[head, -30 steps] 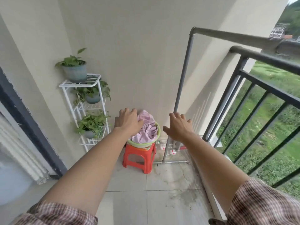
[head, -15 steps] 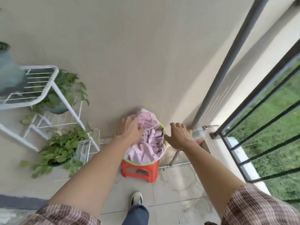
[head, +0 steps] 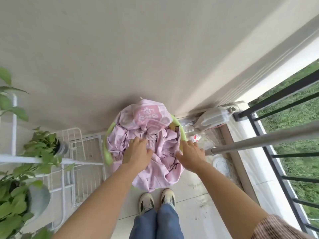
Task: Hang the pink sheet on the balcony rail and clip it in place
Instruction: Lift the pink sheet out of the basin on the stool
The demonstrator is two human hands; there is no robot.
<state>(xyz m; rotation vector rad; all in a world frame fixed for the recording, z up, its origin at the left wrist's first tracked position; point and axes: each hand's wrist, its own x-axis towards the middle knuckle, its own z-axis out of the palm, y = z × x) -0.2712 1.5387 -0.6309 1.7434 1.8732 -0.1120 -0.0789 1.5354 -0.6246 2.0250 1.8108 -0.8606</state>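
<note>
Pink sheet [head: 146, 145] heaped in green basin [head: 181, 131], left hand [head: 138, 154] clutching its folds, right hand [head: 189, 156] open-fingered on its edge.

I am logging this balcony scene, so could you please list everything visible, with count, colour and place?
pink sheet: one, pink, heaped in the basin
basin: one, light green, by the wall, mostly covered by the sheet
plant rack: one, white wire, left
potted plants: at least two, green, on the rack
metal pole: one, grey, right of the basin
balcony rail: one, black bars, far right
plastic bottles: a few, clear, on the floor in the corner
shoes: two, pale, bottom centre
left hand: on the sheet
right hand: at the sheet's right edge
</note>
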